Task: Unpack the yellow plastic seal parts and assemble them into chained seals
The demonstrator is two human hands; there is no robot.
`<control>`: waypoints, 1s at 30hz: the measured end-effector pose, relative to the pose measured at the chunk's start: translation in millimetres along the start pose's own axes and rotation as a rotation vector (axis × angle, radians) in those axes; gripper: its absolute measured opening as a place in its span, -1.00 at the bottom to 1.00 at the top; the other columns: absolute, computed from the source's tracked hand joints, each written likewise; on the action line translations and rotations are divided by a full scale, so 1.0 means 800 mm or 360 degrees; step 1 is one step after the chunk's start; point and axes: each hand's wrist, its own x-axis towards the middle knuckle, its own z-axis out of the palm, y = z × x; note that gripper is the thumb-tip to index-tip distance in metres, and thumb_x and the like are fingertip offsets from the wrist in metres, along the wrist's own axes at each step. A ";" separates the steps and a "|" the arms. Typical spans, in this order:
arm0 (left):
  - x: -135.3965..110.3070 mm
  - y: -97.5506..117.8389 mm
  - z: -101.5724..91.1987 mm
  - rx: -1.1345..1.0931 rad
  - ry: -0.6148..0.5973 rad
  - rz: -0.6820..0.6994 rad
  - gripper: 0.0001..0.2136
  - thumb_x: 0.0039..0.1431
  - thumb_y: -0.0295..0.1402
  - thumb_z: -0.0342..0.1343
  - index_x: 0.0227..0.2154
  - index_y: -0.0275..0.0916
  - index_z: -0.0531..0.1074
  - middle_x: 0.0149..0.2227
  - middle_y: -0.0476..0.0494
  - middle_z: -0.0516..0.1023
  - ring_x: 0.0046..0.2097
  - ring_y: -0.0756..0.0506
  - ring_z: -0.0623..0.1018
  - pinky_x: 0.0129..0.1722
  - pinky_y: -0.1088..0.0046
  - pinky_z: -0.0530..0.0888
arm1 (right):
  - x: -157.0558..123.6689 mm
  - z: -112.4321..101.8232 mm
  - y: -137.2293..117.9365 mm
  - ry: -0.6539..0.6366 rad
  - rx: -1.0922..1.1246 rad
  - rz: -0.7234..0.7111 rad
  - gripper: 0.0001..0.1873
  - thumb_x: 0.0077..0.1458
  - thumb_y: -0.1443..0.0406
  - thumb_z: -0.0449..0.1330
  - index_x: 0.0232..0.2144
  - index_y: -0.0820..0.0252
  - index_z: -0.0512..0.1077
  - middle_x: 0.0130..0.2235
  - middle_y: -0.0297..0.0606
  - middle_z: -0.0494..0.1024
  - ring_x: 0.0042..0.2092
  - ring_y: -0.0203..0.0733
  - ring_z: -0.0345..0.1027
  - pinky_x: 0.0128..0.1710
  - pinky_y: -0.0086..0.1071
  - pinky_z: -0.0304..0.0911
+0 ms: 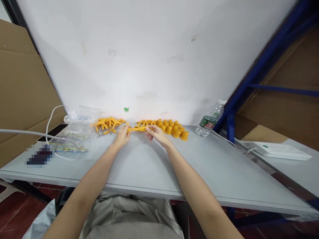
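Now L hand (122, 136) grips left end of yellow piece (136, 129), R hand (158, 134) pinches right end; long axis left-right, btwn both.

Forearms (99, 171) and fingers (156, 130): bare. Garment (129, 214) across the lap: grey-beige fabric, matte finish, loose fit, multiple irregular creases.
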 end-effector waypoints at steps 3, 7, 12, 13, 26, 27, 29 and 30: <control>-0.001 0.002 0.000 -0.0001 0.0003 0.0032 -0.80 0.25 -0.40 0.01 -0.08 -0.21 0.38 -0.13 -0.19 0.50 -0.15 -0.12 0.51 -0.07 0.29 0.46 | 0.000 0.002 -0.001 0.0043 -0.0030 0.0020 -0.41 -0.05 -0.23 0.23 -0.35 0.15 0.31 -0.66 -0.37 0.46 -0.71 -0.32 0.21 -0.67 -0.42 0.12; -0.001 0.006 -0.002 -0.0003 -0.0010 0.0037 -0.80 0.25 -0.39 0.01 -0.08 -0.20 0.38 -0.15 -0.19 0.50 -0.19 -0.11 0.51 -0.08 0.30 0.46 | 0.004 0.007 0.005 0.0143 -0.0074 -0.0001 -0.38 -0.05 -0.29 0.16 -0.50 0.13 0.28 -0.69 -0.37 0.40 -0.72 -0.32 0.19 -0.67 -0.41 0.10; 0.000 0.008 -0.004 0.0007 -0.0005 0.0038 -0.79 0.25 -0.39 -0.01 -0.08 -0.18 0.37 -0.15 -0.20 0.49 -0.15 -0.14 0.51 -0.06 0.28 0.46 | 0.011 0.015 0.016 0.0288 -0.0098 0.0151 -0.36 0.02 -0.30 0.05 -0.65 0.09 0.22 -0.75 -0.36 0.31 -0.73 -0.32 0.10 -0.69 -0.38 0.03; 0.001 0.007 -0.003 0.0003 -0.0009 0.0036 -0.79 0.25 -0.39 -0.01 -0.07 -0.18 0.37 -0.15 -0.20 0.48 -0.14 -0.14 0.51 -0.05 0.27 0.46 | 0.011 0.015 0.016 0.0285 -0.0092 0.0176 -0.36 0.03 -0.30 0.05 -0.65 0.09 0.22 -0.74 -0.35 0.30 -0.72 -0.32 0.10 -0.68 -0.38 0.03; 0.003 -0.002 -0.005 -0.0030 -0.0100 0.0007 -0.80 0.22 -0.42 0.02 -0.10 -0.19 0.38 -0.18 -0.15 0.48 -0.21 -0.11 0.50 -0.11 0.29 0.47 | 0.008 0.005 0.011 0.0180 -0.0263 -0.0174 -0.35 -0.12 -0.33 0.15 -0.56 0.13 0.32 -0.62 -0.36 0.36 -0.55 -0.28 0.24 -0.46 -0.35 0.20; 0.004 -0.003 -0.005 -0.0029 -0.0112 0.0008 -0.80 0.22 -0.42 0.02 -0.10 -0.19 0.38 -0.18 -0.15 0.48 -0.23 -0.11 0.50 -0.12 0.29 0.47 | 0.009 0.005 0.012 0.0188 -0.0259 -0.0146 -0.34 -0.12 -0.34 0.15 -0.58 0.13 0.32 -0.63 -0.36 0.36 -0.55 -0.27 0.24 -0.47 -0.35 0.20; 0.005 -0.005 -0.005 -0.0037 -0.0130 0.0009 -0.80 0.22 -0.40 0.03 -0.10 -0.20 0.39 -0.19 -0.14 0.48 -0.24 -0.10 0.50 -0.14 0.31 0.47 | 0.010 0.006 0.012 0.0201 -0.0251 -0.0111 -0.33 -0.13 -0.34 0.15 -0.58 0.14 0.34 -0.64 -0.34 0.37 -0.55 -0.26 0.26 -0.47 -0.35 0.20; 0.005 -0.005 -0.005 -0.0048 -0.0137 0.0008 -0.80 0.22 -0.39 0.03 -0.10 -0.20 0.39 -0.20 -0.14 0.48 -0.25 -0.09 0.50 -0.15 0.32 0.47 | 0.010 0.006 0.013 0.0204 -0.0252 -0.0108 -0.34 -0.12 -0.34 0.15 -0.57 0.14 0.35 -0.64 -0.34 0.38 -0.54 -0.25 0.27 -0.47 -0.35 0.22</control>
